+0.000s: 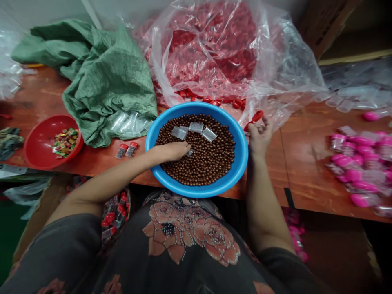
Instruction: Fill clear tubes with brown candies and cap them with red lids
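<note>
A blue basin [241, 167] at the table's edge holds many small brown balls [202, 167]. Three small clear containers [196, 127] lie on the balls towards the back. My left hand [177, 151] reaches into the basin, its fingers closed on a small clear container [189, 152] among the balls. Right of the basin, my right hand [260, 132] pinches a red cap [257, 116] beside the clear plastic bag [275, 102].
Red pieces [214, 53] fill the big bag behind the basin. A green sack [110, 81], a red bowl [39, 143] and two red-capped containers [132, 149] are on the left. Pink-capped containers [361, 163] lie right. Below the table, a box holds red-capped containers [114, 212].
</note>
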{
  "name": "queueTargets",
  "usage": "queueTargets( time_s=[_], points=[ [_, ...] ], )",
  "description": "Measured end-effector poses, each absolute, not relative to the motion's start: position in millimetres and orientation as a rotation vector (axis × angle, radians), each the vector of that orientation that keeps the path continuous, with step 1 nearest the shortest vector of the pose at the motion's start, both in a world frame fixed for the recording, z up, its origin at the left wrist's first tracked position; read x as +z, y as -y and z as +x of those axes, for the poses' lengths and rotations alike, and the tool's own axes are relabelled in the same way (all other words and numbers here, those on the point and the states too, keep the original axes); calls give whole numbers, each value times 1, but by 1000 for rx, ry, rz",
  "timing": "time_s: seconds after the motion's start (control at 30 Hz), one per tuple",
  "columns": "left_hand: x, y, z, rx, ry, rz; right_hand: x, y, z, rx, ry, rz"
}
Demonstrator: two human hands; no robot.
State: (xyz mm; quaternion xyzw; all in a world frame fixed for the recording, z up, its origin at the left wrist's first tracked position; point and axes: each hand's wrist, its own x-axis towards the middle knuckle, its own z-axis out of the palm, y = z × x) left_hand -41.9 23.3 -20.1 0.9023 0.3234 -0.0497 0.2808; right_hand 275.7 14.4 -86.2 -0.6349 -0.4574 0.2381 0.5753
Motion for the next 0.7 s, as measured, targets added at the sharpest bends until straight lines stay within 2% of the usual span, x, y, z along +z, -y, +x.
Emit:
queueTargets(
  time_s=[0.1,0.17,0.27,0.43,0.7],
  points=[
    [-10,-27,-30,-345,-858,2453,-62,12,271,707,894,-1390],
    [-4,-29,-17,-356,-864,2455,-44,32,265,854,771,-1288],
    [-3,-29,5,-309,-920,2402,-22,59,256,971,724,-1214],
    [-15,-25,28,-155,-932,2231,-8,91,243,982,852,-1254],
    [-24,-27,25,96,-983,1516,-7,106,224,1059,748,-1187]
  ],
)
